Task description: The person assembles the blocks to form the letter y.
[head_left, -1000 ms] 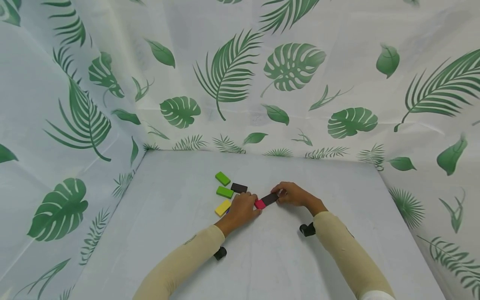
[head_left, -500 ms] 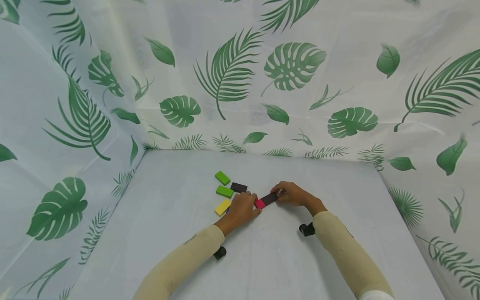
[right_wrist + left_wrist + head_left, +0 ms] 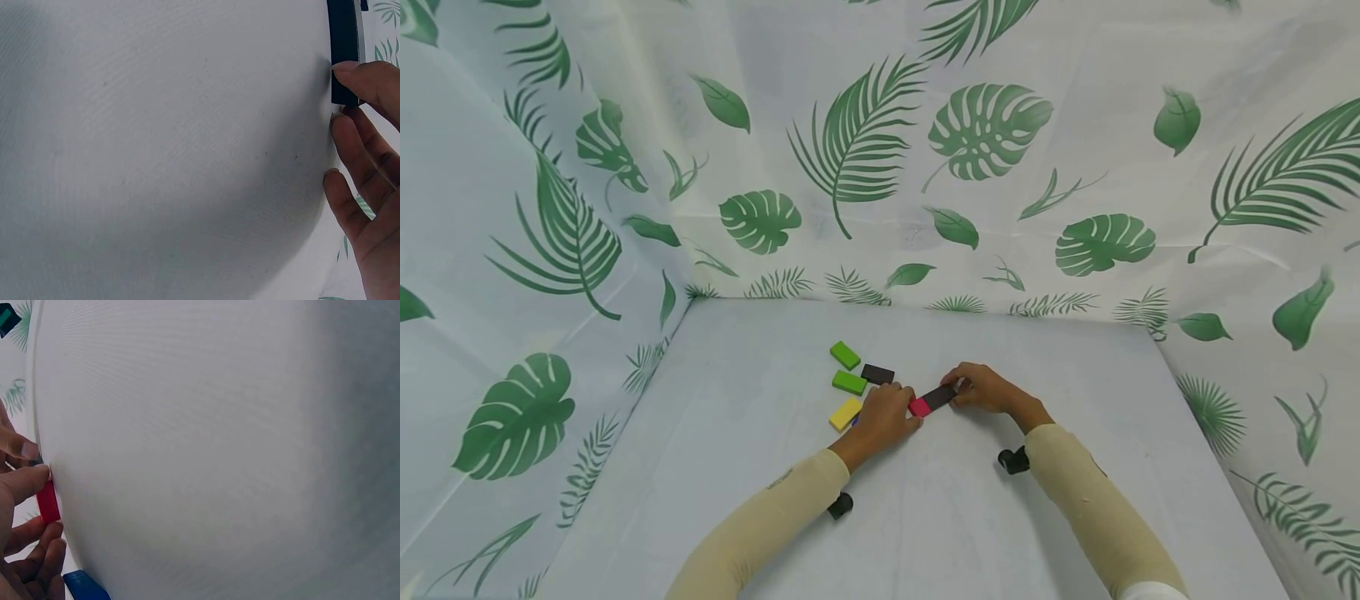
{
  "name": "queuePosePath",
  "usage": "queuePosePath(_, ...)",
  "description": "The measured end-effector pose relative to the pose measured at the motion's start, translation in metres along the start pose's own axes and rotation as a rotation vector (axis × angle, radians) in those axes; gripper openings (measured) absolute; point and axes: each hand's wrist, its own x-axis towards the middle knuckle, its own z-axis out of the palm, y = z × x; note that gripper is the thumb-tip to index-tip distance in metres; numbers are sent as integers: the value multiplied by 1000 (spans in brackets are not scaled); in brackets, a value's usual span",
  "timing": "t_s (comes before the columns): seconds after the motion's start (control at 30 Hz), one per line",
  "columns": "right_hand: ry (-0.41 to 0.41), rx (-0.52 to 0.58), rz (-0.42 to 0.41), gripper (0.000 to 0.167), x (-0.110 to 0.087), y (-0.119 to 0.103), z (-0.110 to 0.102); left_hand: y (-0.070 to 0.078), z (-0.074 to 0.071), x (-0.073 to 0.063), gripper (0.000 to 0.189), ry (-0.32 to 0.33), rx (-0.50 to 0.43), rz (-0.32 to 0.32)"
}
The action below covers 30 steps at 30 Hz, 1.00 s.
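In the head view a red block (image 3: 920, 407) and a black block (image 3: 938, 397) lie end to end in a slanted line on the white table. My left hand (image 3: 886, 415) pinches the red block, covering part of it; the left wrist view shows thumb and fingers on either side of the red block (image 3: 48, 503). At the line's far right end, my right hand (image 3: 987, 389) holds the black block between thumb and fingers. Up close in the right wrist view, the thumb presses the side of the black block (image 3: 344, 50) near its end.
Left of my left hand lie two green blocks (image 3: 849, 382), a second black block (image 3: 877, 374) and a yellow block (image 3: 845, 414). A blue block (image 3: 87, 586) is mostly hidden by that hand in the head view. Leaf-printed white sheeting (image 3: 880, 258) borders the table.
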Motion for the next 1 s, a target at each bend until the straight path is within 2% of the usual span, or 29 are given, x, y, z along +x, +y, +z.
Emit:
queuePosePath(0.4, 8, -15, -24, 38, -2, -2, 0, 1, 0, 1, 38, -12, -5, -11)
queuePosePath(0.67, 13, -13, -9, 39, -2, -2, 1, 0, 1, 2, 37, 1, -5, -2)
queuePosePath(1.0, 20, -14, -11, 40, -1, 1, 3, -1, 2, 1, 38, -15, -5, -7)
